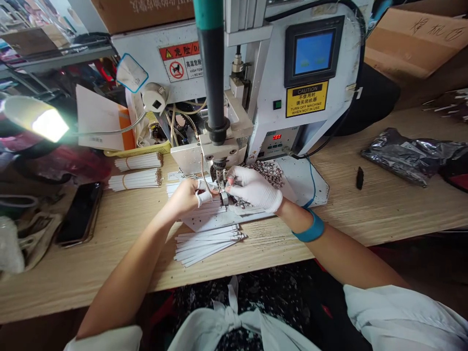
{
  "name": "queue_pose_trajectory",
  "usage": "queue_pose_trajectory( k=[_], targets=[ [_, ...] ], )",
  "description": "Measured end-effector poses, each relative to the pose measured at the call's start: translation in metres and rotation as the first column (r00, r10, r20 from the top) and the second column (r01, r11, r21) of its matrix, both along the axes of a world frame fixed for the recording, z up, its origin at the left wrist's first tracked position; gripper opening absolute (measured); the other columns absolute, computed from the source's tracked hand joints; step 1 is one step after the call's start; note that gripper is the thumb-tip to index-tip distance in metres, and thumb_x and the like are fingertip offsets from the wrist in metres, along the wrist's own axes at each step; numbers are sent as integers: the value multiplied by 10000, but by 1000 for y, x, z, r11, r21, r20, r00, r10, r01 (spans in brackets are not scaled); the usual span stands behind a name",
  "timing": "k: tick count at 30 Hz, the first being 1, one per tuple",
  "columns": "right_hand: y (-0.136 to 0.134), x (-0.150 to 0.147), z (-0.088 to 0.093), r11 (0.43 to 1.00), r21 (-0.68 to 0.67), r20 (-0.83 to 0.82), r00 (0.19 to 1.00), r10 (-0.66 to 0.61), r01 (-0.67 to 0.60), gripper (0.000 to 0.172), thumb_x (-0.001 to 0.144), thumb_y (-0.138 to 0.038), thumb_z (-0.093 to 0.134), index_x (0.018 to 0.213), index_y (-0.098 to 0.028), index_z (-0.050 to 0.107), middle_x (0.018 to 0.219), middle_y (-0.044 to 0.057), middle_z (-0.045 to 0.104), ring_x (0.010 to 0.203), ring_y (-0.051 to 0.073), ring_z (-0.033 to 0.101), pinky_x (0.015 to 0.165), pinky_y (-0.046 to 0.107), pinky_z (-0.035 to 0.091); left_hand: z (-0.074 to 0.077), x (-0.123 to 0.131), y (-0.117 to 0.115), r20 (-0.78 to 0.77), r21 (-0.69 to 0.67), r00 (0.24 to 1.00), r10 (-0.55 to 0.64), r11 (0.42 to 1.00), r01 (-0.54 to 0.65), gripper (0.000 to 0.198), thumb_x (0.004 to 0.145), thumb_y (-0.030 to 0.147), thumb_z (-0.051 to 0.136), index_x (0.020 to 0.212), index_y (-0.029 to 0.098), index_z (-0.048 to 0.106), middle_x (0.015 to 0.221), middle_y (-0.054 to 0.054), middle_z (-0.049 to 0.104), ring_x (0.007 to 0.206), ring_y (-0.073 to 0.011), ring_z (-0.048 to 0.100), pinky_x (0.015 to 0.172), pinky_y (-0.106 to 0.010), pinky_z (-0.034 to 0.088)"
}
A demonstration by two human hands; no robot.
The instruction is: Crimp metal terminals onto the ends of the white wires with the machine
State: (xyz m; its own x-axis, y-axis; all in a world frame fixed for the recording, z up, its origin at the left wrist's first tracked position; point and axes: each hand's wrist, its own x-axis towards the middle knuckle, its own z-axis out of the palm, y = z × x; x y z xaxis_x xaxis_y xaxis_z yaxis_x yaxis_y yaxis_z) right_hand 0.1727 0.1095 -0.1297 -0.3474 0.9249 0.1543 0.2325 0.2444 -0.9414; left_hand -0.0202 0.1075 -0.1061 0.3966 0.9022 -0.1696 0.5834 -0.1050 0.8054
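Note:
My left hand point(190, 196), with white covers on some fingers, is closed at the left side of the soldering machine's tip point(220, 171). What its fingertips pinch is too small to make out. From the right, my right hand point(256, 188) in a white glove meets the same spot, its fingers pinched on something hidden. White strips point(210, 207) lie under and beside my left hand. Small metal parts point(268, 171) are heaped on the white plate point(298, 178) behind my right hand. A fanned bunch of white strips point(206, 245) rests on the wooden table in front.
Bundled white strips point(137, 180) and a phone point(78, 213) lie at the left. A lit lamp point(49, 124) and a yellow basket point(161, 147) stand behind them. The machine's screen point(313, 52) is upper right; a silver bag point(409, 153) and cardboard box point(417, 41) are at the right.

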Motion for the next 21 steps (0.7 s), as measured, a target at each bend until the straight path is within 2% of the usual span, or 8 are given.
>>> queue_pose_trajectory(
  k=[4,8,11,13,15,18,20,21],
  targets=[
    [-2,1,3,990,135,116,992,-43,28,105,678,-161,603,678,-167,498,681,-18,555,643,115,487,636,254,363,2,3,-3,17,39,1000,21,999,-22,266,631,391,610,548,142,572,527,24,520,530,-102,444,514,-207,360],
    [3,15,10,998,68,149,989,5,-15,78,721,-183,597,786,-158,562,753,3,617,692,131,554,649,257,398,9,-2,-9,-11,74,1000,14,997,-13,275,667,404,602,597,138,607,580,3,581,554,-116,497,528,-211,390],
    [9,35,19,981,55,276,947,165,-187,71,752,-176,582,804,-158,627,800,14,660,743,141,590,696,266,411,15,-5,-18,-105,31,992,-72,997,76,267,712,392,587,669,138,658,634,-18,641,563,-127,542,524,-211,409],
    [12,45,23,934,68,428,856,290,-350,82,750,-155,587,763,-163,667,793,15,674,763,150,597,709,269,404,18,-3,-28,-223,-19,960,-170,985,170,230,739,348,577,740,147,690,649,-28,666,568,-136,570,528,-213,419],
    [13,49,22,873,80,540,758,367,-480,117,743,-132,591,770,-173,697,789,15,676,771,158,596,703,267,398,20,5,-40,-401,-56,880,-253,966,252,199,767,289,555,767,159,706,636,-43,671,577,-154,595,539,-227,426],
    [13,46,16,804,79,613,665,428,-590,167,754,-117,585,820,-189,719,801,18,665,782,160,586,695,256,396,20,20,-58,-655,-63,684,-320,926,373,175,776,255,557,793,162,705,699,-82,683,620,-201,632,561,-267,444],
    [12,43,12,794,79,644,639,421,-603,162,770,-132,581,822,-192,723,800,25,650,774,161,574,683,254,390,18,27,-68,-742,-50,582,-333,893,447,163,783,220,553,841,162,694,817,-102,688,665,-216,650,582,-282,463],
    [12,41,11,799,89,659,636,401,-595,161,777,-138,577,817,-190,723,795,30,641,762,162,565,673,256,384,17,28,-70,-761,-44,555,-336,880,472,169,792,185,533,855,164,688,857,-103,683,677,-211,654,591,-281,469]
  ],
)
